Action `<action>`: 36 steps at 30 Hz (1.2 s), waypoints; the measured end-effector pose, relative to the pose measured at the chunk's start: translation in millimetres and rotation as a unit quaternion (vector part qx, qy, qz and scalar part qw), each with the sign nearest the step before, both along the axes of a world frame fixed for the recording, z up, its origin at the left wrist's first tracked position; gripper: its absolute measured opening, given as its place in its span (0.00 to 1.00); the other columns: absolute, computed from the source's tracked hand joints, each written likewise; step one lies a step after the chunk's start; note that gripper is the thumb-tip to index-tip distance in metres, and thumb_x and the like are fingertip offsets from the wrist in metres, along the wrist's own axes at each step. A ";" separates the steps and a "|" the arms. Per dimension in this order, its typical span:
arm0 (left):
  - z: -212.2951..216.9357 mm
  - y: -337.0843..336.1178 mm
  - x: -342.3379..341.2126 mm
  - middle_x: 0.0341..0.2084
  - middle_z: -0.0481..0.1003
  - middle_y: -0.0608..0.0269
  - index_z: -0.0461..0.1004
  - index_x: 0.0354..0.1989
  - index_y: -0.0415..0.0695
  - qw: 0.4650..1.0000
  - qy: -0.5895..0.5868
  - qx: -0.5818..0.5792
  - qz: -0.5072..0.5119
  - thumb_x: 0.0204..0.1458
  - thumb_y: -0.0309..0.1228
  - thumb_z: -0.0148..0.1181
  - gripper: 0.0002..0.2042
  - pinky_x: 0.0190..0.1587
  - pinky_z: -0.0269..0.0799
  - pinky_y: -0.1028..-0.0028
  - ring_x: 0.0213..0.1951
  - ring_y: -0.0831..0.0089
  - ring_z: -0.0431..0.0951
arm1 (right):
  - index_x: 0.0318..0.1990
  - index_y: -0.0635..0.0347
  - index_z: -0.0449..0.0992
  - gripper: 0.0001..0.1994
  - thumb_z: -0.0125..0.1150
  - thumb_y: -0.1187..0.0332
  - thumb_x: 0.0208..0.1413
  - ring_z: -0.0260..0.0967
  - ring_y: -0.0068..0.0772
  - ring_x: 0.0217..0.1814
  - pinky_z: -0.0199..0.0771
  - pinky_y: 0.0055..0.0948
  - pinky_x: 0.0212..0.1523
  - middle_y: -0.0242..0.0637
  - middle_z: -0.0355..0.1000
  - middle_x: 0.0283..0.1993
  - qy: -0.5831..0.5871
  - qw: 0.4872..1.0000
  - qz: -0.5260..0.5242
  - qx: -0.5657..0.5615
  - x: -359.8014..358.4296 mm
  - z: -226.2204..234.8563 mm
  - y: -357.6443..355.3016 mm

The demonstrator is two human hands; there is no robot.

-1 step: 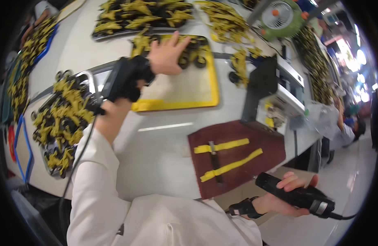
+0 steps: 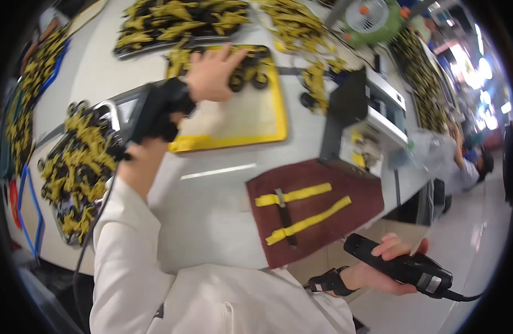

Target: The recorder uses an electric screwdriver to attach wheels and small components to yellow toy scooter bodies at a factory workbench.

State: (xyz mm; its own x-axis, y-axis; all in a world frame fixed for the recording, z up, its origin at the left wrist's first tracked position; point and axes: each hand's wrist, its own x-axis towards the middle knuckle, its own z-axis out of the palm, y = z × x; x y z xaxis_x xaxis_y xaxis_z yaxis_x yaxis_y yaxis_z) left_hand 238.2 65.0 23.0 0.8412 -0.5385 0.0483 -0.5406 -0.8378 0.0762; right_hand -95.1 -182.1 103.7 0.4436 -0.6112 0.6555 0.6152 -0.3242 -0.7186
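Note:
My left hand (image 2: pixel 213 75) is stretched over the far part of a yellow-rimmed tray (image 2: pixel 281 106), fingers spread. Under and beside the fingers lie several yellow-and-black parts (image 2: pixel 255 71) with round black ends; whether the fingertips touch them I cannot tell. At the lower right, beyond the table's edge, my right hand (image 2: pixel 393 261) is closed round a black corded electric screwdriver (image 2: pixel 373 251), its thin bit pointing left. Close to the bit is a dark red mat (image 2: pixel 317 214) with two yellow strips and a slim black tool (image 2: pixel 285 217) across it.
A heaped tray of parts (image 2: pixel 81 167) stands left of my forearm, another (image 2: pixel 181 22) at the back. Loose yellow parts (image 2: pixel 292 25) lie to its right. A black-and-white boxy device (image 2: pixel 370 114) borders the mat, with a green fan (image 2: pixel 373 19) behind. Another person (image 2: pixel 468 172) is at right.
The view has shifted a little, so the table and trays sit slightly farther left. Both hands keep nearly the same pose, and the right one still grips the electric screwdriver.

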 end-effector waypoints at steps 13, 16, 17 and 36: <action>29.8 -24.3 -52.2 0.41 0.65 0.57 0.69 0.46 0.44 0.914 -0.128 -0.385 -0.011 0.36 0.23 0.61 0.23 0.37 0.68 0.75 0.36 0.67 0.69 | 0.53 0.70 0.56 0.45 0.31 0.30 0.49 0.61 0.33 0.12 0.66 0.35 0.25 0.38 0.64 0.17 -0.042 0.998 0.023 0.037 16.8 -13.9 -27.9; 56.7 -35.8 -151.6 0.40 0.67 0.64 0.67 0.46 0.42 0.861 0.137 -0.484 -0.073 0.36 0.28 0.64 0.24 0.27 0.63 0.82 0.25 0.80 0.65 | 0.52 0.67 0.61 0.41 0.32 0.32 0.50 0.57 0.30 0.14 0.61 0.34 0.28 0.36 0.61 0.18 -0.050 0.998 -0.003 0.043 16.0 4.7 -39.4; 54.6 -48.5 -177.3 0.38 0.68 0.60 0.66 0.46 0.43 0.876 0.124 -0.442 -0.149 0.36 0.29 0.66 0.25 0.27 0.64 0.79 0.26 0.76 0.68 | 0.52 0.67 0.62 0.41 0.33 0.32 0.50 0.57 0.30 0.15 0.61 0.35 0.28 0.36 0.62 0.18 -0.062 0.997 -0.005 0.040 25.7 9.9 -43.7; -10.6 -82.7 -240.1 0.53 0.60 0.49 0.61 0.56 0.42 0.944 0.113 -0.249 -0.184 0.33 0.55 0.63 0.41 0.52 0.51 0.57 0.52 0.56 0.61 | 0.48 0.67 0.60 0.44 0.38 0.27 0.45 0.61 0.33 0.14 0.62 0.35 0.25 0.37 0.64 0.17 0.068 0.986 0.152 0.004 65.1 9.7 -30.9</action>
